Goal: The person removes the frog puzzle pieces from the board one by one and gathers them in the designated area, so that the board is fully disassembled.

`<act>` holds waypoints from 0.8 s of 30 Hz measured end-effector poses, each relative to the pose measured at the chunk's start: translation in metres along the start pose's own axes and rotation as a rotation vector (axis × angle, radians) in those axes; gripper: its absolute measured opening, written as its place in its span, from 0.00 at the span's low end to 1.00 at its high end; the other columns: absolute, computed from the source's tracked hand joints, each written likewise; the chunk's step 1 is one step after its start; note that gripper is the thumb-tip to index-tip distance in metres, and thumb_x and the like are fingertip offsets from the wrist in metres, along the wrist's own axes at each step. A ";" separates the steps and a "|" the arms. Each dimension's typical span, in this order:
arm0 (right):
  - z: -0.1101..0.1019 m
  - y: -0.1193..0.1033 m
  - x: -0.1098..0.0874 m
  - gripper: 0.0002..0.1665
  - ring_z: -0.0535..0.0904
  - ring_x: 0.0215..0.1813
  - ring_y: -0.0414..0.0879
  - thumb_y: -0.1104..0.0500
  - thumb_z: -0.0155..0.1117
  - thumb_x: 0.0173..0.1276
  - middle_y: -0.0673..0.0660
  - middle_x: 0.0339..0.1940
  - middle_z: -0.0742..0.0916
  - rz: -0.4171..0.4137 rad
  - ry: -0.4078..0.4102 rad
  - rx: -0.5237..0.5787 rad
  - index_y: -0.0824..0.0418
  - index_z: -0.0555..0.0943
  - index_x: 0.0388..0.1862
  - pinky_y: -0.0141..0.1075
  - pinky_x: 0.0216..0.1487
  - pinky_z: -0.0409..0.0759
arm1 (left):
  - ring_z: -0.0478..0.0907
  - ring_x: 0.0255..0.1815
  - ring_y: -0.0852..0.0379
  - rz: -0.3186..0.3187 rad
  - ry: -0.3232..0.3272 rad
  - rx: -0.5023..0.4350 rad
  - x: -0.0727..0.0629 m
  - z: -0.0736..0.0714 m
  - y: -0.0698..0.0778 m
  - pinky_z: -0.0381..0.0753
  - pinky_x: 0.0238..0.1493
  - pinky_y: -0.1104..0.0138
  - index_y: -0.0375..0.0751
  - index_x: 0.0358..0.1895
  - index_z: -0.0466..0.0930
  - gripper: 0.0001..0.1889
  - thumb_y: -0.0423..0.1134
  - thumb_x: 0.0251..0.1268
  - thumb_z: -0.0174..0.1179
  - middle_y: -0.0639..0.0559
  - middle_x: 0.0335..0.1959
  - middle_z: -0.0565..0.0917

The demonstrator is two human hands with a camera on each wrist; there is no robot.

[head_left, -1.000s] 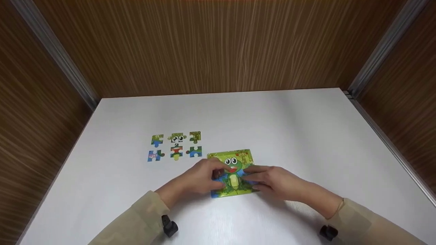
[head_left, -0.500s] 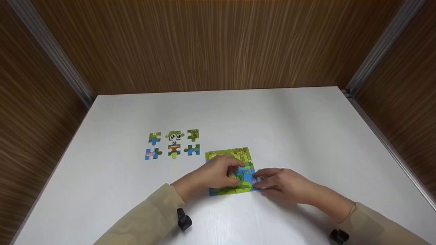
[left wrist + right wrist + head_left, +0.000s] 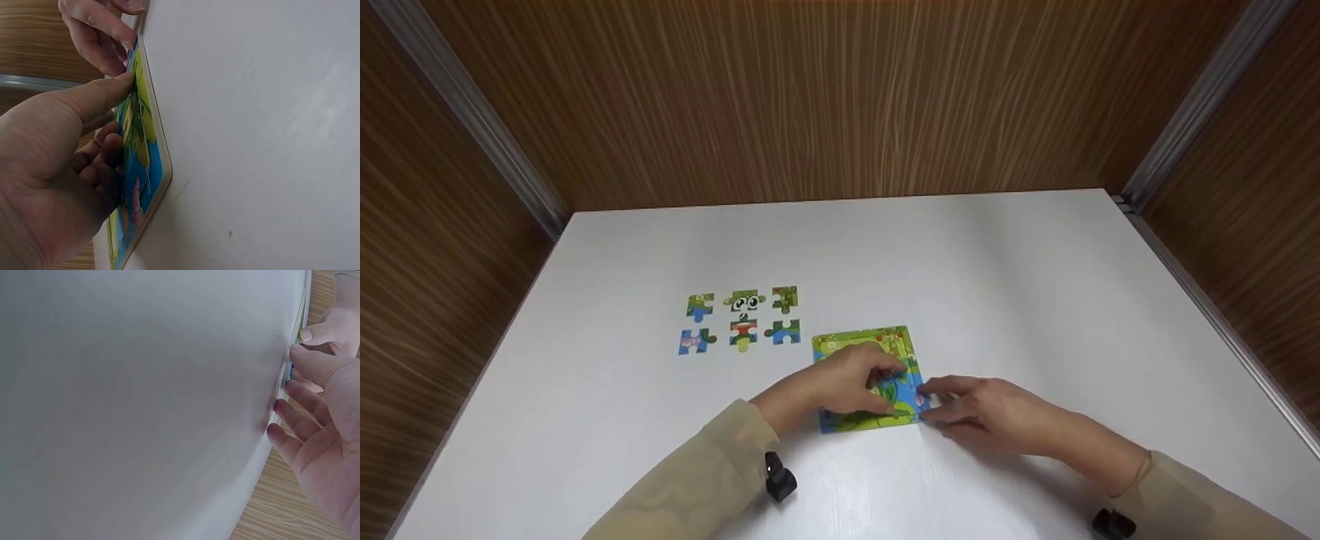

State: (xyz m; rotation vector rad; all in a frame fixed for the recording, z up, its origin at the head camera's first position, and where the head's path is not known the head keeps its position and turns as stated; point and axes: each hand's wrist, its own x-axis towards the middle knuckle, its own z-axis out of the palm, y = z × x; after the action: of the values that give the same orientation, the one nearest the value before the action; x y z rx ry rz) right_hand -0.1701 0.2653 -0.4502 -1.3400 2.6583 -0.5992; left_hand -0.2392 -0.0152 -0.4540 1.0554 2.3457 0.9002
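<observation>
A shallow frog puzzle board [image 3: 859,424] with a green and blue picture lies flat on the white table. My left hand [image 3: 847,379] is over its middle and hides much of the frog. In the left wrist view, the thumb of the left hand [image 3: 50,152] touches the board [image 3: 151,180] near its front edge, with the other fingers bent over the picture. At the board's right edge, my right hand [image 3: 1001,412] touches the lower corner with its fingertips. The right wrist view shows the fingers of the right hand [image 3: 329,433] loosely extended along that edge.
Several loose jigsaw pieces lie in two rows left of the board, among them an eyes piece [image 3: 745,302], a mouth piece [image 3: 743,330] and a pink-and-blue piece [image 3: 694,341]. Wood-grain panels [image 3: 840,97] enclose the white table [image 3: 997,300] at the back and sides.
My left hand has moved right across the board and now covers the frog. My right hand has drawn back from the picture to the lower right edge. The loose pieces stay put.
</observation>
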 end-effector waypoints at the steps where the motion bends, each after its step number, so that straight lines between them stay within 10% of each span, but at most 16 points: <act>1: 0.000 0.000 0.000 0.19 0.84 0.64 0.53 0.65 0.73 0.72 0.59 0.69 0.83 0.003 -0.003 -0.002 0.53 0.91 0.59 0.44 0.57 0.85 | 0.73 0.42 0.60 0.000 -0.011 0.006 0.000 -0.001 0.000 0.75 0.44 0.70 0.41 0.68 0.83 0.27 0.40 0.66 0.76 0.54 0.46 0.80; 24: 0.002 0.002 0.000 0.18 0.86 0.59 0.51 0.66 0.73 0.71 0.58 0.65 0.84 -0.065 0.059 0.009 0.53 0.92 0.56 0.44 0.53 0.87 | 0.73 0.50 0.60 -0.041 -0.117 0.050 0.006 -0.009 0.007 0.75 0.58 0.64 0.52 0.62 0.86 0.18 0.37 0.71 0.71 0.57 0.52 0.79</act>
State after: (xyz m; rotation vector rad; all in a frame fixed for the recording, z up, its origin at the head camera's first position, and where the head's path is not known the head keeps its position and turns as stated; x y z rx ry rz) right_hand -0.1710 0.2656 -0.4531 -1.4331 2.6633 -0.6667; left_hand -0.2449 -0.0106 -0.4437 1.0467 2.2947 0.7474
